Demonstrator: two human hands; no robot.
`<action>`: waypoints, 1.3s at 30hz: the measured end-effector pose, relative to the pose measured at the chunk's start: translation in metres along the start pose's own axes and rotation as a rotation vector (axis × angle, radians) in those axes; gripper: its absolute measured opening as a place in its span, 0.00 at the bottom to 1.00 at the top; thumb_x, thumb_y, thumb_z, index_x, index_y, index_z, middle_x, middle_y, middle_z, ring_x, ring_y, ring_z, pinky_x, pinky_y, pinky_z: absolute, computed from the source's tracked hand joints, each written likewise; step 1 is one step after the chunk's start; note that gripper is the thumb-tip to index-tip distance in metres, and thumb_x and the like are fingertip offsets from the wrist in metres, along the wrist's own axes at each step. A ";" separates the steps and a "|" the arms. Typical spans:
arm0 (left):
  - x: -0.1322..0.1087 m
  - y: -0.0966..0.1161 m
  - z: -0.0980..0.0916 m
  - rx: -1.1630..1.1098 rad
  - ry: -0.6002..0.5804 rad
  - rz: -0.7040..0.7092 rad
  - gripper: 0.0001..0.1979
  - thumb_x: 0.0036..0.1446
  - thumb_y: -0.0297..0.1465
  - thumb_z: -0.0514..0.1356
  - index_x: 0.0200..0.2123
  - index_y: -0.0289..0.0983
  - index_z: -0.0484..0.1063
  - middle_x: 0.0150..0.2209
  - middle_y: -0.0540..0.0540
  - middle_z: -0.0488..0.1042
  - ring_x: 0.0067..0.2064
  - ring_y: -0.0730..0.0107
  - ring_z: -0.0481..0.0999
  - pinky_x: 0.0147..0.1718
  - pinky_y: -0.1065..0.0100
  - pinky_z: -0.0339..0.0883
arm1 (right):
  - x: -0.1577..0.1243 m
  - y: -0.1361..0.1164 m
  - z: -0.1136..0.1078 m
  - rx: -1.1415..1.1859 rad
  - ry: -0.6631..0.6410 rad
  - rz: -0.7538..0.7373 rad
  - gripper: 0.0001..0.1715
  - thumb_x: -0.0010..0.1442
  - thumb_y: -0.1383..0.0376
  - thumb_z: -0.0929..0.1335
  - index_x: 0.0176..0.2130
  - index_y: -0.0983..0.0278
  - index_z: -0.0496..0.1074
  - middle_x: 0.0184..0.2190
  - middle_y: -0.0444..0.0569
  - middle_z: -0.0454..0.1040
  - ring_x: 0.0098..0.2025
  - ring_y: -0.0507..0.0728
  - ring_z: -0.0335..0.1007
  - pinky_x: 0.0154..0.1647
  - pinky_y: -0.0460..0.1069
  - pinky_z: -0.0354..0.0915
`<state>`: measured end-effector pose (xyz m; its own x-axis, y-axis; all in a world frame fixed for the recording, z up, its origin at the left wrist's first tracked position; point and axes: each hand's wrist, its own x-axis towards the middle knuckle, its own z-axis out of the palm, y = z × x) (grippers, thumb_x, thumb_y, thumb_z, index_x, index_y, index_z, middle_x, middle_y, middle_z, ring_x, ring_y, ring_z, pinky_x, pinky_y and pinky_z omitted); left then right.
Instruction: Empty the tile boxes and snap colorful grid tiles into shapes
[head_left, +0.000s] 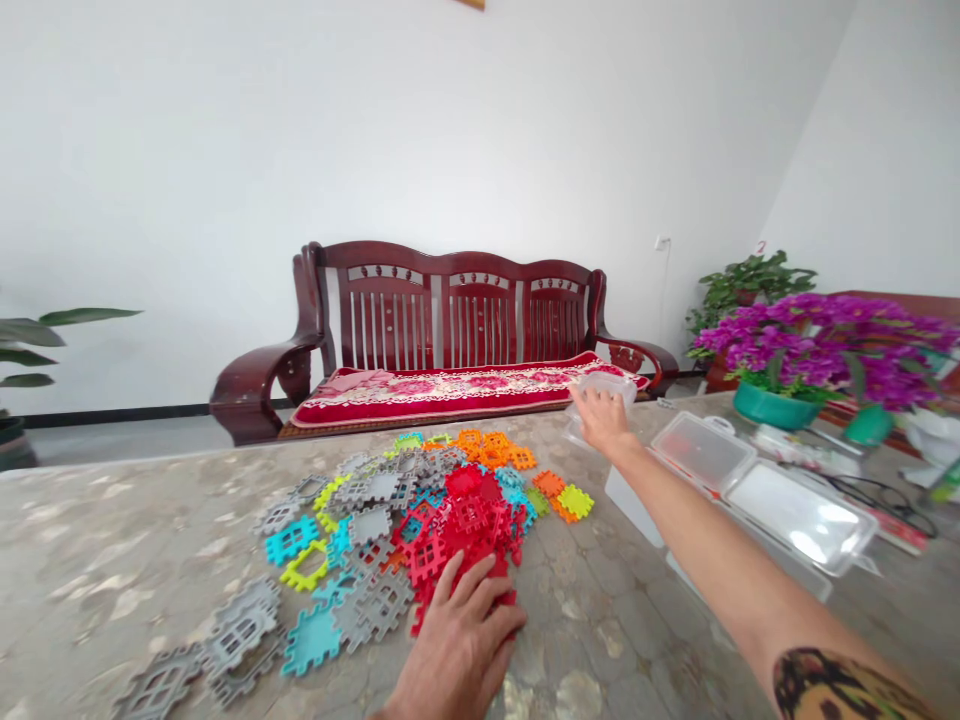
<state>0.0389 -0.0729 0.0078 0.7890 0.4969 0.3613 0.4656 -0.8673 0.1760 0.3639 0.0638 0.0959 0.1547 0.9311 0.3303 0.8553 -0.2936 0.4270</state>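
Note:
My left hand (463, 635) lies flat on the near side of a heap of red interlocking building pieces (469, 510), with its fingers stretched out. Far across the table, my right hand (602, 415) has its fingers curled on a clear plastic container (577, 428), whose exact shape is partly hidden by the hand. Left of the red heap spread grey toothed pieces (375, 603), some with window shapes. Turquoise pieces (311, 637) and a lime frame piece (306, 566) lie among them. Orange pieces (495, 450) are at the back of the pile.
An open clear plastic case (705, 448) stands right of my right forearm. Beyond it are purple flowers in a green pot (776, 403) and a pair of glasses (889, 495). A wooden bench (472, 265) with a red cover is behind the patterned table (112, 560).

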 end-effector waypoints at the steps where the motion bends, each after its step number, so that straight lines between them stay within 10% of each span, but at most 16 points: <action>1: 0.000 0.000 0.000 -0.001 -0.004 0.000 0.12 0.62 0.27 0.57 0.46 0.49 0.73 0.52 0.54 0.77 0.60 0.56 0.70 0.61 0.41 0.61 | 0.003 0.002 0.002 -0.003 -0.004 0.013 0.43 0.59 0.70 0.66 0.69 0.63 0.50 0.57 0.64 0.67 0.52 0.67 0.64 0.49 0.58 0.55; 13: 0.002 -0.002 0.003 -0.078 0.009 -0.030 0.10 0.64 0.32 0.58 0.46 0.50 0.74 0.51 0.54 0.77 0.62 0.59 0.68 0.63 0.49 0.59 | 0.014 0.018 -0.002 0.076 0.020 0.127 0.42 0.57 0.64 0.70 0.66 0.70 0.55 0.58 0.67 0.67 0.55 0.71 0.64 0.50 0.59 0.57; 20: 0.000 0.003 -0.003 -0.093 -0.020 -0.058 0.12 0.65 0.32 0.55 0.48 0.49 0.73 0.52 0.52 0.77 0.61 0.59 0.68 0.64 0.47 0.57 | -0.020 -0.054 -0.017 0.445 0.069 -0.175 0.17 0.65 0.62 0.64 0.50 0.63 0.75 0.53 0.55 0.75 0.53 0.62 0.69 0.53 0.53 0.60; 30: -0.008 -0.005 0.027 0.143 0.211 -0.261 0.24 0.55 0.36 0.64 0.56 0.49 0.70 0.61 0.43 0.69 0.64 0.45 0.63 0.61 0.35 0.54 | -0.066 -0.134 -0.023 0.921 -0.188 -0.411 0.26 0.70 0.54 0.57 0.56 0.62 0.72 0.56 0.53 0.74 0.59 0.59 0.69 0.59 0.53 0.61; 35: -0.009 -0.006 0.033 0.176 0.249 -0.419 0.34 0.46 0.42 0.70 0.58 0.48 0.69 0.66 0.37 0.60 0.66 0.38 0.58 0.59 0.33 0.54 | -0.088 -0.146 -0.028 1.007 -0.141 -0.321 0.33 0.60 0.52 0.67 0.59 0.65 0.69 0.58 0.57 0.72 0.60 0.64 0.67 0.61 0.58 0.60; 39: -0.009 -0.006 0.020 0.130 0.226 -0.477 0.23 0.53 0.39 0.65 0.54 0.47 0.71 0.65 0.40 0.61 0.64 0.47 0.61 0.59 0.43 0.60 | -0.102 -0.154 -0.022 1.149 -0.020 -0.197 0.18 0.57 0.59 0.68 0.48 0.59 0.75 0.48 0.49 0.79 0.51 0.61 0.74 0.55 0.55 0.65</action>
<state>0.0371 -0.0716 -0.0145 0.3786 0.8037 0.4591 0.8083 -0.5287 0.2589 0.2060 0.0090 0.0149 -0.0318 0.9448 0.3260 0.8084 0.2161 -0.5475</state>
